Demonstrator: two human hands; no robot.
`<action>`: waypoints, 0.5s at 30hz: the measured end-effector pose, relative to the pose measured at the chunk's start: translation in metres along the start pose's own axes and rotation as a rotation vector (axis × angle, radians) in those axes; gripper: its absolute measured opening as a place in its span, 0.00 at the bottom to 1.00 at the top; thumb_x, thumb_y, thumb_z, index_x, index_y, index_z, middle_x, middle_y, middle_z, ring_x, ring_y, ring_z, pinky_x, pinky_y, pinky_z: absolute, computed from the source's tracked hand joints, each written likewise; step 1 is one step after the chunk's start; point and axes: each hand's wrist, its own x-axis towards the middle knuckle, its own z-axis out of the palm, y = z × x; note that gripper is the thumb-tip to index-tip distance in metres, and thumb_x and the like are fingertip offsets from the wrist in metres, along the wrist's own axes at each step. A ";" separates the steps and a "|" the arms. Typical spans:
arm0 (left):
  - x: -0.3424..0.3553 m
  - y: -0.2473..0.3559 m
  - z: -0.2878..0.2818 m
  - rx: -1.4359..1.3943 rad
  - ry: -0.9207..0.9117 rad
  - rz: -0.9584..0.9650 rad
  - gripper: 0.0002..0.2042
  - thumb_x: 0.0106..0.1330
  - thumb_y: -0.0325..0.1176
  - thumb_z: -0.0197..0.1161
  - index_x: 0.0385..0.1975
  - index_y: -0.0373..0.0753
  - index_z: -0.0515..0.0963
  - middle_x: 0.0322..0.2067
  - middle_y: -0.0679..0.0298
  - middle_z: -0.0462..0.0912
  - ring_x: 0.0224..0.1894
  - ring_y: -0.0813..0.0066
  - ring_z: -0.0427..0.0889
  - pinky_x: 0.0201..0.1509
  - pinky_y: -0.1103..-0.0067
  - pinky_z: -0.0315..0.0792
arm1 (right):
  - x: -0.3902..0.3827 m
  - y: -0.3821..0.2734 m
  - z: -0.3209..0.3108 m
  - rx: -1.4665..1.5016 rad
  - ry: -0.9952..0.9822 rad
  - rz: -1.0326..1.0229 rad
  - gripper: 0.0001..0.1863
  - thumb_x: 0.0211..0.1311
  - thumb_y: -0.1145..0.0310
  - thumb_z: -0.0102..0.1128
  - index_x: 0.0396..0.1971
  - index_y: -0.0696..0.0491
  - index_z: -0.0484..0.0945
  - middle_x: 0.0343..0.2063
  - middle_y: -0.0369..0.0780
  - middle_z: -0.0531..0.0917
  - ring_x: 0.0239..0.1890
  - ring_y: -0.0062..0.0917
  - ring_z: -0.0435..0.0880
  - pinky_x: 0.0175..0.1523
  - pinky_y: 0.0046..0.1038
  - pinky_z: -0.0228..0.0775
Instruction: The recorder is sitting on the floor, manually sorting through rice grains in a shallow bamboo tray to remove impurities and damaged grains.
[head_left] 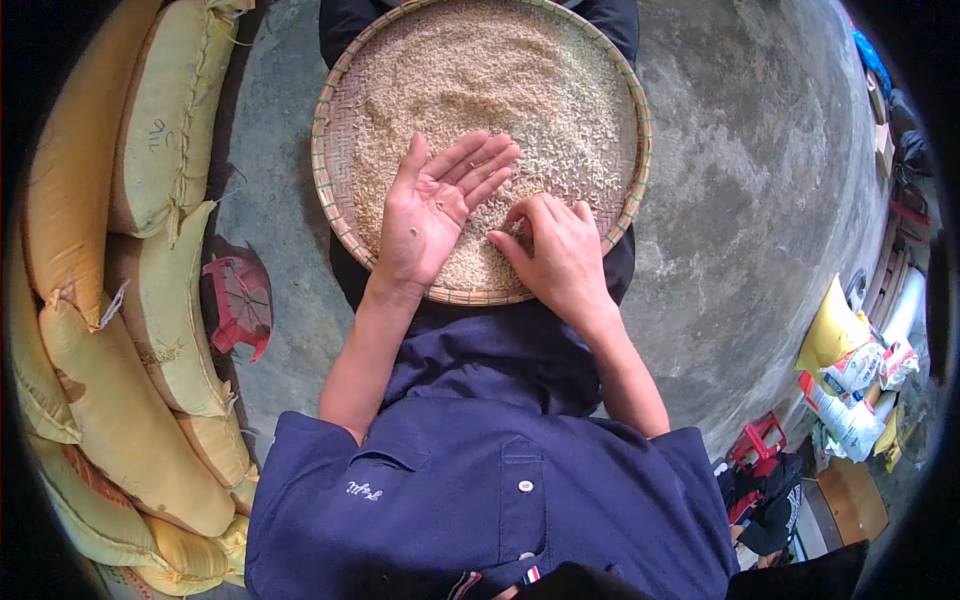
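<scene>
A round woven tray (320, 150), heaped with pale grain (450, 70), rests across dark-clad legs. My left hand (425, 215) is turned palm up over the tray's lower left part, fingers stretched out, with a few grains lying on the open palm. Just to its right, my right hand (550, 255) hovers at or touches the grain, palm down. Its fingers are loosely curled and the thumb stands a little apart from them; whether any grain is at the fingertips is too small to tell.
Plump yellowish and pale sacks (140, 420) are piled along the left, beside a red plastic stool (235, 305). Grey concrete floor (720, 200) surrounds me. At the right edge lie bags (840, 340), rolled items, a second red stool (755, 440) and dark cloth (770, 510).
</scene>
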 end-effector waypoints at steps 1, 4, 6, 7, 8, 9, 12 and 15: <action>0.000 0.000 0.000 0.002 0.000 0.000 0.36 0.85 0.54 0.42 0.69 0.19 0.66 0.71 0.30 0.66 0.77 0.37 0.63 0.83 0.55 0.59 | 0.000 0.000 0.001 0.003 -0.005 0.002 0.15 0.63 0.57 0.74 0.38 0.51 0.79 0.34 0.38 0.83 0.42 0.32 0.84 0.49 0.38 0.65; -0.001 0.001 0.001 -0.006 0.010 0.006 0.35 0.85 0.53 0.41 0.69 0.18 0.65 0.71 0.29 0.64 0.77 0.36 0.62 0.83 0.54 0.58 | 0.001 -0.001 0.002 0.002 -0.005 0.007 0.14 0.63 0.58 0.73 0.38 0.51 0.79 0.34 0.38 0.83 0.43 0.32 0.85 0.49 0.38 0.65; -0.001 0.002 -0.001 -0.057 0.005 0.007 0.35 0.85 0.52 0.41 0.69 0.18 0.65 0.71 0.29 0.64 0.77 0.36 0.61 0.83 0.54 0.57 | 0.001 -0.002 0.003 0.001 -0.001 0.008 0.14 0.63 0.59 0.73 0.38 0.51 0.79 0.34 0.38 0.83 0.43 0.32 0.85 0.49 0.37 0.65; -0.001 0.001 -0.001 -0.057 0.006 0.007 0.35 0.85 0.52 0.41 0.69 0.18 0.65 0.71 0.29 0.64 0.77 0.36 0.61 0.83 0.54 0.57 | 0.001 -0.003 0.003 0.001 -0.004 0.011 0.13 0.64 0.60 0.72 0.37 0.51 0.79 0.34 0.38 0.83 0.43 0.32 0.85 0.49 0.37 0.64; -0.002 0.001 0.000 -0.057 0.007 0.013 0.35 0.85 0.52 0.41 0.69 0.18 0.65 0.71 0.29 0.64 0.77 0.36 0.61 0.83 0.54 0.57 | 0.001 -0.003 0.003 0.000 -0.008 0.014 0.12 0.64 0.61 0.72 0.37 0.51 0.80 0.34 0.38 0.84 0.42 0.31 0.85 0.49 0.37 0.64; -0.002 0.001 0.001 -0.058 0.009 0.020 0.35 0.85 0.52 0.41 0.69 0.18 0.65 0.71 0.29 0.64 0.77 0.36 0.61 0.84 0.54 0.57 | 0.002 -0.002 0.004 0.000 -0.008 0.014 0.12 0.64 0.61 0.72 0.37 0.51 0.80 0.34 0.38 0.84 0.42 0.31 0.85 0.49 0.37 0.64; -0.001 0.001 0.001 -0.061 0.002 0.025 0.35 0.85 0.52 0.41 0.69 0.18 0.65 0.71 0.30 0.64 0.77 0.36 0.62 0.84 0.54 0.56 | 0.002 0.000 0.010 -0.015 0.031 -0.016 0.10 0.65 0.62 0.71 0.36 0.51 0.80 0.33 0.37 0.84 0.41 0.31 0.85 0.49 0.37 0.64; -0.001 0.001 0.000 -0.060 -0.008 0.026 0.35 0.85 0.52 0.41 0.69 0.18 0.65 0.71 0.30 0.64 0.77 0.37 0.62 0.84 0.54 0.56 | 0.002 0.002 0.012 -0.013 0.082 -0.062 0.08 0.66 0.64 0.70 0.37 0.50 0.80 0.31 0.36 0.83 0.37 0.31 0.84 0.47 0.35 0.64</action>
